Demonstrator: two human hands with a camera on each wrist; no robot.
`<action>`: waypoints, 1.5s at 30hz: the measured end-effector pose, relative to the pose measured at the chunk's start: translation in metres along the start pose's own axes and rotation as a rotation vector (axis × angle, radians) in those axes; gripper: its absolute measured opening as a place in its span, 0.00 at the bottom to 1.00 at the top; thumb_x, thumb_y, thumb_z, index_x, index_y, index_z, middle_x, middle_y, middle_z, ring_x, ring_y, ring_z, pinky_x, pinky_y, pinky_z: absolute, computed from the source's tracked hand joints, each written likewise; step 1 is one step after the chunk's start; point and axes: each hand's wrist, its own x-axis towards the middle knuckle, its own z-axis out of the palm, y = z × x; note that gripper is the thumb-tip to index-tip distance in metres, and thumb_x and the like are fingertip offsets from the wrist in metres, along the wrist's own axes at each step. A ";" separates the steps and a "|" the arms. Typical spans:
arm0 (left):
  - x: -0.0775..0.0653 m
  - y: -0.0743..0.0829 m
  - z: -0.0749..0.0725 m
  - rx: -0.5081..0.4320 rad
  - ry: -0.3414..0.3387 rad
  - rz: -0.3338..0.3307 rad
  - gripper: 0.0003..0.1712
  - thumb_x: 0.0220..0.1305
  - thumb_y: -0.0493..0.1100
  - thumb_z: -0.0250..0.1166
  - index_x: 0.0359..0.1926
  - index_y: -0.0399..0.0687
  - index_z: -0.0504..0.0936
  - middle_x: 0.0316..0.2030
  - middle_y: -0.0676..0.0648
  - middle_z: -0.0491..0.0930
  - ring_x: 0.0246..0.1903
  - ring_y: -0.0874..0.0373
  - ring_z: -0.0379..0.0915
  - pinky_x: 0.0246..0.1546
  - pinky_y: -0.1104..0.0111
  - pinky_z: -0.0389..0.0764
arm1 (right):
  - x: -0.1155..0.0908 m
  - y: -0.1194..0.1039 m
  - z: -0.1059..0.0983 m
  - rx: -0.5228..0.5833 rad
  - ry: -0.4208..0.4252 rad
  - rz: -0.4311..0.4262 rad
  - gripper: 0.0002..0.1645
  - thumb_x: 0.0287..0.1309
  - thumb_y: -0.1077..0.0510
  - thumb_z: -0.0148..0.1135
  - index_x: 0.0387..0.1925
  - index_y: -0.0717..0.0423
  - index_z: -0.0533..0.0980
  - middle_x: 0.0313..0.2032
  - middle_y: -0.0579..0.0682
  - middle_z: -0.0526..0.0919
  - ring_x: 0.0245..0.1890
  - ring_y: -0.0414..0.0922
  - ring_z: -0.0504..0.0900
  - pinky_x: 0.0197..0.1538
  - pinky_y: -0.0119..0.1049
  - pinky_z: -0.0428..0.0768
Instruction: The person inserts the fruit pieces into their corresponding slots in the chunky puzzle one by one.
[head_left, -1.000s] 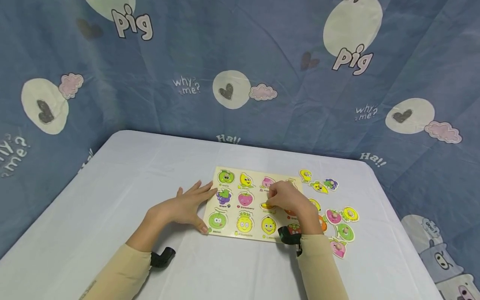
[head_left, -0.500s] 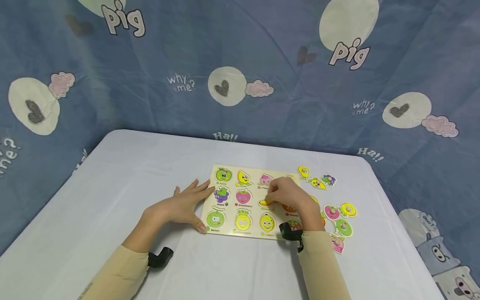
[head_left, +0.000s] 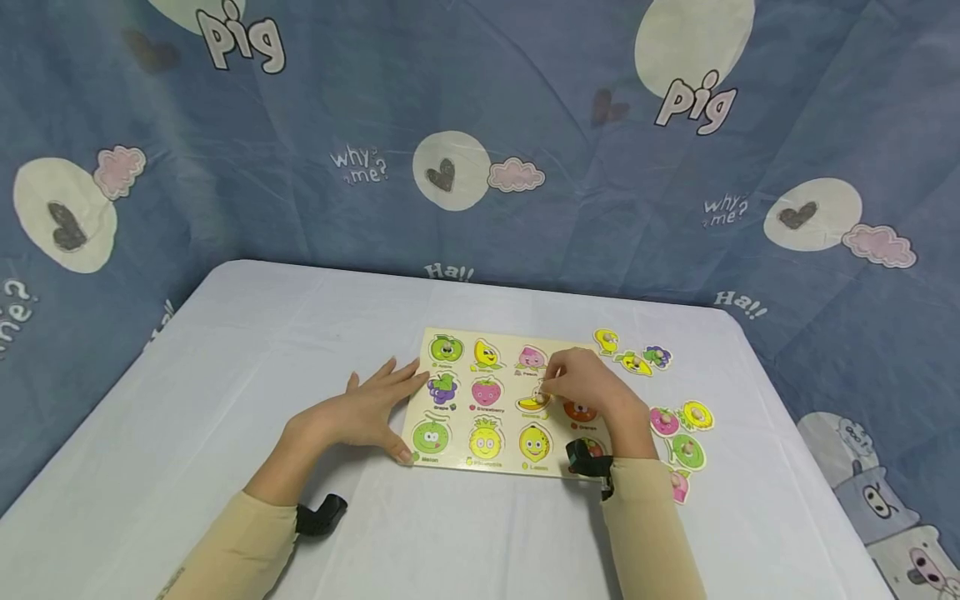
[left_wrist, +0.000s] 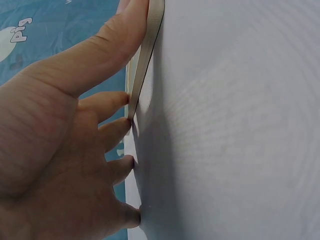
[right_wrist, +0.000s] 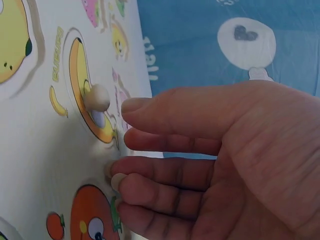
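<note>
- banana piece [right_wrist: 77, 75] with its wooden knob [right_wrist: 97, 97] – inside the banana outline on the puzzle board [head_left: 512, 429];
- right hand [head_left: 592, 385] over the board, loosely bent, gripping nothing – thumb just beside the knob;
- left hand [head_left: 365, 414] spread, touching the board's left edge;
- loose fruit pieces [head_left: 687, 452] on the counter [head_left: 315, 325], right of the board.

Banana piece [head_left: 529, 405] in board [head_left: 511, 422] on table [head_left: 315, 333]; loose pieces [head_left: 687, 452] right of board; curtain [head_left: 517, 92] behind.
</note>
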 end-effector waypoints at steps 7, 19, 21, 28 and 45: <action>0.000 -0.002 0.001 -0.002 0.004 0.007 0.75 0.27 0.68 0.81 0.78 0.55 0.55 0.80 0.48 0.43 0.79 0.39 0.29 0.66 0.24 0.34 | -0.002 0.008 -0.006 -0.006 0.030 0.031 0.07 0.59 0.53 0.65 0.32 0.52 0.81 0.31 0.51 0.81 0.27 0.45 0.76 0.28 0.34 0.74; -0.001 -0.003 0.002 -0.001 0.010 0.007 0.75 0.27 0.68 0.81 0.78 0.55 0.54 0.80 0.48 0.43 0.79 0.39 0.29 0.66 0.24 0.34 | -0.011 0.017 -0.019 -0.003 0.065 0.054 0.11 0.60 0.53 0.62 0.39 0.55 0.81 0.34 0.53 0.81 0.29 0.46 0.76 0.31 0.34 0.75; -0.001 -0.003 0.002 0.000 0.012 0.006 0.75 0.27 0.68 0.81 0.78 0.55 0.55 0.80 0.48 0.43 0.79 0.39 0.29 0.65 0.24 0.34 | -0.012 0.019 -0.021 -0.002 0.071 0.065 0.12 0.60 0.53 0.62 0.41 0.55 0.81 0.35 0.54 0.81 0.29 0.46 0.77 0.31 0.35 0.75; -0.001 -0.004 0.003 -0.009 0.016 0.005 0.75 0.27 0.68 0.81 0.78 0.56 0.55 0.80 0.48 0.44 0.79 0.38 0.30 0.66 0.24 0.34 | -0.017 0.028 -0.027 -0.013 0.085 0.121 0.12 0.60 0.52 0.63 0.39 0.55 0.81 0.36 0.54 0.80 0.33 0.47 0.76 0.33 0.35 0.73; 0.000 -0.002 0.001 -0.007 0.009 -0.003 0.75 0.27 0.67 0.81 0.78 0.55 0.55 0.80 0.48 0.43 0.79 0.39 0.29 0.66 0.25 0.33 | -0.029 0.046 -0.032 -0.040 0.103 0.179 0.08 0.55 0.58 0.62 0.34 0.59 0.81 0.33 0.53 0.80 0.32 0.47 0.75 0.32 0.35 0.73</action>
